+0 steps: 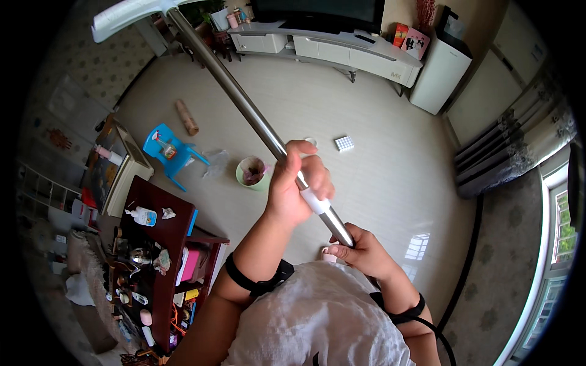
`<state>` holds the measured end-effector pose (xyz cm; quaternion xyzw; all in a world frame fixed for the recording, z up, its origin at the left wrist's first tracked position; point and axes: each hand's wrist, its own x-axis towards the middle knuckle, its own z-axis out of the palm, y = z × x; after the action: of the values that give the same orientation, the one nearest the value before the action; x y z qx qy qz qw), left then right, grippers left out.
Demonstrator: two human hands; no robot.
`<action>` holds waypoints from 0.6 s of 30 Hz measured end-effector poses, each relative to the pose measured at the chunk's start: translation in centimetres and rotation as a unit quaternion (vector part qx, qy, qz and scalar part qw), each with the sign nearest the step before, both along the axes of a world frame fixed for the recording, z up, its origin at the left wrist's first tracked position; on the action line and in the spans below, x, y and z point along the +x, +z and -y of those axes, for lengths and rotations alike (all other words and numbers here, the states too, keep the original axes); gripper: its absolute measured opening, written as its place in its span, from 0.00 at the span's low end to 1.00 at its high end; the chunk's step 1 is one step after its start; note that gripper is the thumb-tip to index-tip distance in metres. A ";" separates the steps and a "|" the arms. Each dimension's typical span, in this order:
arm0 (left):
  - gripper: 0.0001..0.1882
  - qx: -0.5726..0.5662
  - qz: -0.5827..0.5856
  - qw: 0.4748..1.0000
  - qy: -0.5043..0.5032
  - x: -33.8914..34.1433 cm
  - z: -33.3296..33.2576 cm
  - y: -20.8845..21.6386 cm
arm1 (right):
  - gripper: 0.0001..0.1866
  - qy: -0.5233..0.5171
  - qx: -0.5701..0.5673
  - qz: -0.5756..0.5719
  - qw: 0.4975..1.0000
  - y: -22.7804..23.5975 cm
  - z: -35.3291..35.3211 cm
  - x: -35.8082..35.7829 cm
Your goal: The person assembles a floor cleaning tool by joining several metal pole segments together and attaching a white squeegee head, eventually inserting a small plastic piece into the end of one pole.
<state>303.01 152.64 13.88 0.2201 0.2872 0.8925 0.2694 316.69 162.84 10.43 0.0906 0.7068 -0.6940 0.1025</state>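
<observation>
A long steel pole (235,88) slants from the upper left down to my chest. At its far end is a wide white head (131,17), like that of a squeegee or flat mop, partly cut off by the picture's edge. My left hand (296,186) is curled around the shaft just above a white collar (314,200), its fingers slightly blurred. Lower down, my right hand (364,251) grips the pole near its bottom end. The head is raised in the air, apart from the floor.
On the floor stand a pale green bin (261,181), a blue chair (173,152) holding a spray bottle, a brown roll (187,118) and a small white-and-blue box (344,143). A cluttered dark red shelf (160,235) is at left; a TV cabinet (323,50) and white air purifier (441,76) stand ahead.
</observation>
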 end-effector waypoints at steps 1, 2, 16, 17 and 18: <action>0.13 0.008 0.001 1.000 -0.005 0.3 0.0 0.0 | 0.15 0.030 -0.061 0.042 0.997 0.9 -0.3 -0.3; 0.13 0.021 -0.011 0.998 -0.051 0.0 0.3 -0.3 | 0.15 0.061 -0.122 0.084 0.987 1.4 -0.4 -0.5; 0.07 -0.143 0.063 0.982 0.105 -0.5 -1.3 2.7 | 0.10 -0.182 0.415 -0.103 0.885 -0.7 1.9 -2.0; 0.07 -0.160 0.079 0.975 0.131 -0.5 -1.7 2.8 | 0.09 -0.195 0.442 -0.117 0.868 -0.9 1.8 -2.3; 0.07 -0.176 0.093 0.967 0.157 -0.6 -2.1 3.0 | 0.09 -0.209 0.467 -0.132 0.849 -1.1 1.7 -2.7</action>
<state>302.37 154.76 16.90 0.0372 0.4445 0.8755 0.1858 314.04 161.14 9.35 0.1812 0.9188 -0.2925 -0.1933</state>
